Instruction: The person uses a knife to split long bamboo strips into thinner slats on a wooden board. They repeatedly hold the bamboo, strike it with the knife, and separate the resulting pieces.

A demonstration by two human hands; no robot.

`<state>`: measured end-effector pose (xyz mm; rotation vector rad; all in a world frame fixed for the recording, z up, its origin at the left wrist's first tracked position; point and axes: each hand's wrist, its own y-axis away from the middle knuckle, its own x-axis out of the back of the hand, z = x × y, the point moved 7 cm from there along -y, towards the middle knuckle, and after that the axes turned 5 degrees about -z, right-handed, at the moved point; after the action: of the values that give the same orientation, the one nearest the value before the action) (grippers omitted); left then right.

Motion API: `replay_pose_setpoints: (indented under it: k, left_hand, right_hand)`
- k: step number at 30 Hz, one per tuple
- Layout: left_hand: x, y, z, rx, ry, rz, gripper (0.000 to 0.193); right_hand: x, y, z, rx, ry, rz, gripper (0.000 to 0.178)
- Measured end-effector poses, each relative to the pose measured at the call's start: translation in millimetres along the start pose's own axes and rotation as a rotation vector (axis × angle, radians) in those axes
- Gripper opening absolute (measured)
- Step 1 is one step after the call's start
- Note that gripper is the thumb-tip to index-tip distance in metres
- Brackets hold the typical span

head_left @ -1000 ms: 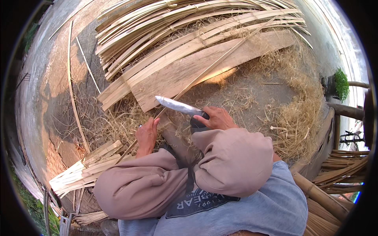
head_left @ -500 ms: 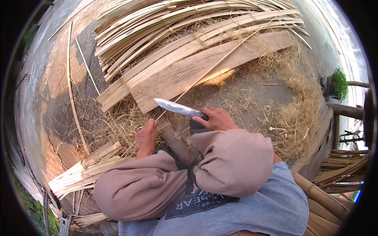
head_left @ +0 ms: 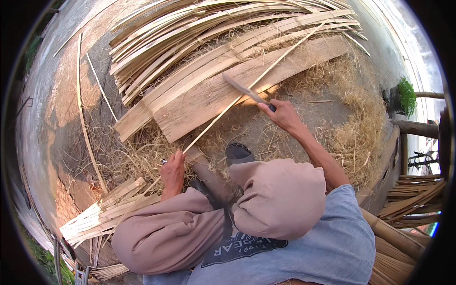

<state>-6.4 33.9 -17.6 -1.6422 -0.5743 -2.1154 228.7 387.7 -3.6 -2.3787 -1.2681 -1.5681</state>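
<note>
My left hand (head_left: 174, 172) is closed around a long thin bamboo strip (head_left: 213, 121), which slants from the lower left up to the far right across a wide wooden plank (head_left: 190, 116). Gripped by its black handle in my right hand (head_left: 286, 117) is a knife (head_left: 243, 89). Its blade is slightly blurred and crosses the strip above the plank's near edge. Whether blade and strip touch, I cannot tell. Curly fine shavings (head_left: 137, 156) lie around my left hand.
Beyond the plank lies a large pile of split bamboo strips (head_left: 190, 47). More short strips (head_left: 95, 216) are at the left by my knee. Shavings (head_left: 354, 123) heap up on the right. A bamboo pole (head_left: 394, 232) and a green plant (head_left: 406, 96) stand farther right.
My right hand has moved forward and right, carrying the knife out over the plank along the strip. The strip now shows behind my left hand too, which stays near its place.
</note>
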Motion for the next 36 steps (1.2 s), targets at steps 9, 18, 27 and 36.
replay_pose_setpoints:
  k: [9,18,27,36]
  left_hand:
    - [2.3,-11.1,12.5,-0.065,0.045,0.019,0.016]
    - [9.8,-13.9,14.3,-0.027,0.135,-0.036,0.034]
    - [10.6,-18.4,-1.0,-0.078,0.313,-0.083,0.033]
    - [37.4,27.6,-69.4,0.027,0.203,-0.126,0.031]
  right_hand:
    - [112.4,-38.3,159.9,-0.232,-0.016,0.496,0.076]
    - [-63.7,40.3,-13.7,0.221,-0.044,0.093,0.062]
    - [69.9,-41.5,136.6,-0.264,-0.156,0.482,0.069]
    - [65.3,-38.7,153.1,-0.254,-0.144,0.427,0.074]
